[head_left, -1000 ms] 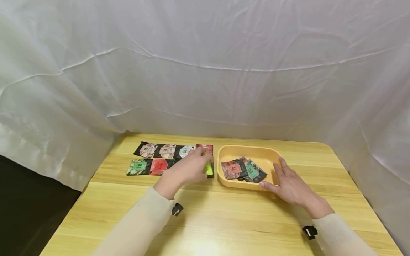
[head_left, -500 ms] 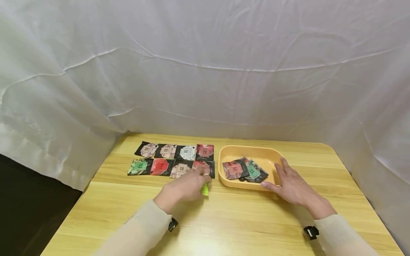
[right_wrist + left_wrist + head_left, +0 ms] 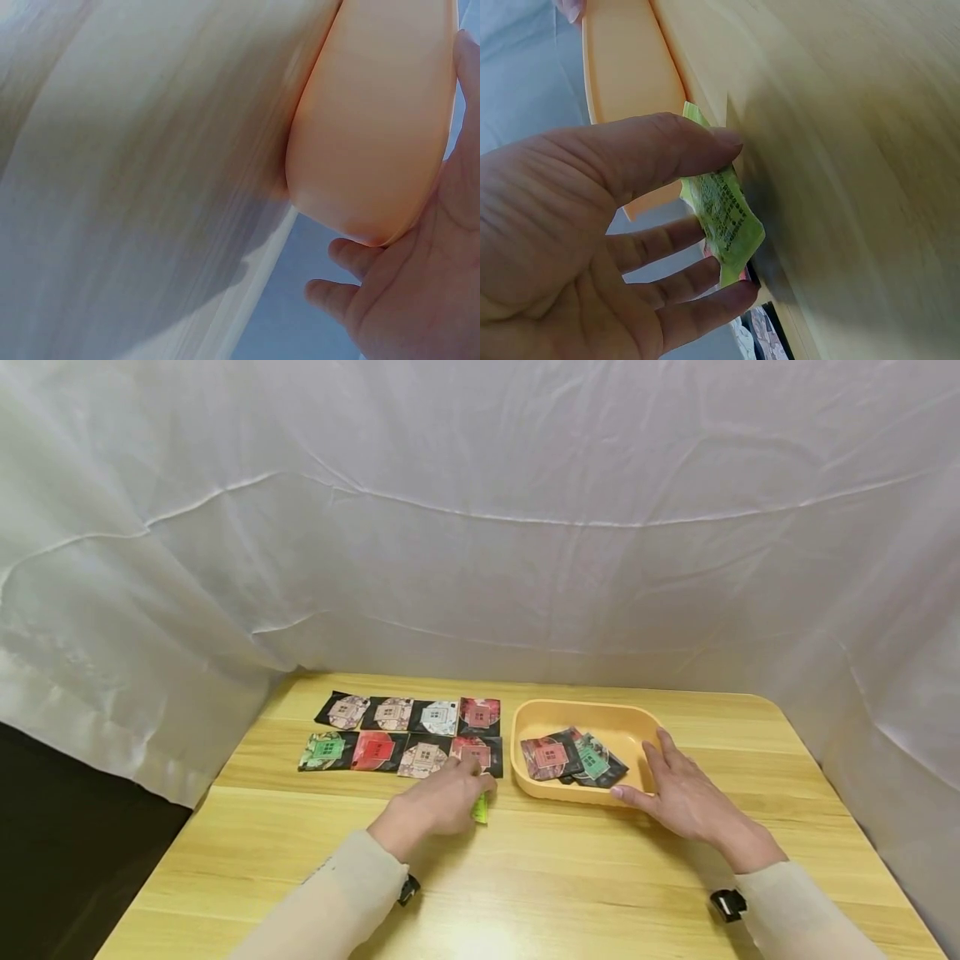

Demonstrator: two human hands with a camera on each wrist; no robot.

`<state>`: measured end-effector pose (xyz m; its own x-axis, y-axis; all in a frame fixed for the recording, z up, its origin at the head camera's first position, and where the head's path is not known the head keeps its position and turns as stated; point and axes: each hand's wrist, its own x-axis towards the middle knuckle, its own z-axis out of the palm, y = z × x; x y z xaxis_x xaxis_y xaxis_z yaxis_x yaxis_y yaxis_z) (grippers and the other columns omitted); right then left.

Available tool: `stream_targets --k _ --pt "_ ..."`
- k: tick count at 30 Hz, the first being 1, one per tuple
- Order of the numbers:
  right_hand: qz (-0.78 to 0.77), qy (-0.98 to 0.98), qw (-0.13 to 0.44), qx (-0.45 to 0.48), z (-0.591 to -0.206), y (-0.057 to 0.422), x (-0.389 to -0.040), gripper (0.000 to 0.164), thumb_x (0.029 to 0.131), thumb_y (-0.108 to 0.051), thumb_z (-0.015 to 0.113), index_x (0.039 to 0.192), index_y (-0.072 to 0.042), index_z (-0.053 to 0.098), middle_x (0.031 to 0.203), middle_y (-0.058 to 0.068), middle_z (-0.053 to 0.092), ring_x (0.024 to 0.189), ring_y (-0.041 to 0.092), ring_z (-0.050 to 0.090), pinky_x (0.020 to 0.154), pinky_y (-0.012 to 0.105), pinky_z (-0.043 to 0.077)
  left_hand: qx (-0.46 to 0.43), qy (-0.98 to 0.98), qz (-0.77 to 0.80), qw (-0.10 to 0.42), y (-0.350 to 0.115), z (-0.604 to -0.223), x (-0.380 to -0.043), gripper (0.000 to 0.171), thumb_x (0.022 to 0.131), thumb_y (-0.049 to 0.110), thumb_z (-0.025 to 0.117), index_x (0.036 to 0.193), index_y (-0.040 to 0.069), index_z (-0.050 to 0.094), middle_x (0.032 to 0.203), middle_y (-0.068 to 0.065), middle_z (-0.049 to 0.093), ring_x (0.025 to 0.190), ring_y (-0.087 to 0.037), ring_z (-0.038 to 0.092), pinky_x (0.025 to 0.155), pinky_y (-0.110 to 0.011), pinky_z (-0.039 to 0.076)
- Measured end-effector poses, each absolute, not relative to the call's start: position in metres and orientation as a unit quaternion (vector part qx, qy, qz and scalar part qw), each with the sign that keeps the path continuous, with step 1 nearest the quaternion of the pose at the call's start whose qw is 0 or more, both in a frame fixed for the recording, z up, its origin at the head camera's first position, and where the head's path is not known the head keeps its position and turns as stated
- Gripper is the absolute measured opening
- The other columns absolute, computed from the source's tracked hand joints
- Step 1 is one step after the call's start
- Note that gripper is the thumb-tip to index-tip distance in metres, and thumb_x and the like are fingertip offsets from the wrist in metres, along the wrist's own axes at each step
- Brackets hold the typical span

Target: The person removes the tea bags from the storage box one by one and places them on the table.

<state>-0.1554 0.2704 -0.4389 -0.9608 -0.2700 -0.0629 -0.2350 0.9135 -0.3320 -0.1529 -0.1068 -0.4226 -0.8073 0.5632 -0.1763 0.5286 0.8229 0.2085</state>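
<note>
My left hand pinches a lime-green sachet between thumb and fingers, close over the table just in front of the front row of sachets. In the left wrist view, small dark print shows on its face. Only a green corner shows past my fingers in the head view. My right hand rests on the right end of a yellow-orange tray, thumb at the near rim and straight fingers along the side. Inside the tray lie a red-labelled sachet and a green-labelled sachet, partly overlapping.
Two rows of dark patterned sachets lie left of the tray, including a pale-labelled sachet behind and a red sachet in front. A pale cloth hangs behind the wooden table.
My left hand has moved toward me with the green sachet, away from the right end of the front row, uncovering the sachets there. My right hand stays at the tray.
</note>
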Motion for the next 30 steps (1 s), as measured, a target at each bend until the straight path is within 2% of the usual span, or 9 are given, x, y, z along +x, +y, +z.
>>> stream_targets --k 4,7,12,16,22,26,30 --pt "-0.163 0.977 0.052 -0.131 -0.439 0.271 -0.156 0.114 0.098 -0.075 0.052 0.162 0.012 0.02 0.172 0.035 -0.001 0.15 0.066 0.019 0.119 0.077 0.024 0.279 0.95 0.076 0.12 -0.103 -0.422 -0.152 0.041 0.085 0.013 0.084 0.122 0.026 0.071 0.163 -0.022 0.041 0.146 -0.05 0.044 0.114 -0.059 0.048" --pt "-0.161 0.977 0.051 -0.131 -0.439 0.271 -0.155 0.113 0.098 -0.075 0.052 0.162 0.012 0.02 0.171 0.036 -0.001 0.149 0.066 0.02 0.119 0.077 0.024 0.276 0.951 0.072 0.121 -0.1 -0.422 -0.152 0.042 0.085 0.011 0.083 0.123 0.024 0.07 0.167 -0.021 0.036 0.15 -0.05 0.038 0.116 -0.061 0.046" --pt "-0.161 0.977 0.053 -0.13 -0.438 0.27 -0.155 0.113 0.098 -0.075 0.052 0.162 0.012 0.019 0.172 0.035 -0.002 0.149 0.066 0.019 0.119 0.077 0.024 0.276 0.953 0.056 0.115 -0.096 -0.423 -0.152 0.05 0.082 0.007 0.082 0.128 0.024 0.069 0.162 -0.022 0.042 0.152 -0.046 0.036 0.114 -0.059 0.048" --pt "-0.162 0.977 0.055 -0.13 -0.438 0.27 -0.155 0.113 0.098 -0.075 0.052 0.162 0.013 0.019 0.172 0.035 -0.003 0.15 0.066 0.019 0.119 0.077 0.024 0.271 0.954 0.049 0.117 -0.095 -0.424 -0.152 0.058 0.082 0.006 0.081 0.135 0.024 0.067 0.163 -0.023 0.04 0.154 -0.048 0.032 0.115 -0.061 0.046" --pt "-0.162 0.977 0.054 -0.131 -0.439 0.27 -0.155 0.113 0.098 -0.075 0.052 0.162 0.013 0.02 0.172 0.036 -0.002 0.15 0.065 0.019 0.119 0.077 0.024 0.27 0.954 0.045 0.119 -0.094 -0.426 -0.151 0.06 0.083 0.007 0.081 0.138 0.024 0.065 0.164 -0.023 0.038 0.153 -0.048 0.034 0.116 -0.061 0.045" --pt "-0.162 0.977 0.054 -0.131 -0.439 0.27 -0.155 0.113 0.098 -0.075 0.052 0.162 0.013 0.02 0.172 0.036 -0.002 0.15 0.066 0.019 0.119 0.077 0.024 0.275 0.954 0.036 0.114 -0.094 -0.427 -0.151 0.064 0.082 0.008 0.082 0.141 0.024 0.064 0.159 -0.021 0.045 0.146 -0.044 0.045 0.113 -0.056 0.05" --pt "-0.161 0.977 0.054 -0.131 -0.439 0.27 -0.155 0.113 0.098 -0.075 0.052 0.162 0.013 0.02 0.172 0.036 -0.002 0.149 0.066 0.02 0.119 0.077 0.025 0.275 0.954 0.038 0.114 -0.093 -0.428 -0.151 0.065 0.082 0.006 0.081 0.142 0.024 0.063 0.158 -0.021 0.045 0.145 -0.044 0.046 0.111 -0.056 0.052"
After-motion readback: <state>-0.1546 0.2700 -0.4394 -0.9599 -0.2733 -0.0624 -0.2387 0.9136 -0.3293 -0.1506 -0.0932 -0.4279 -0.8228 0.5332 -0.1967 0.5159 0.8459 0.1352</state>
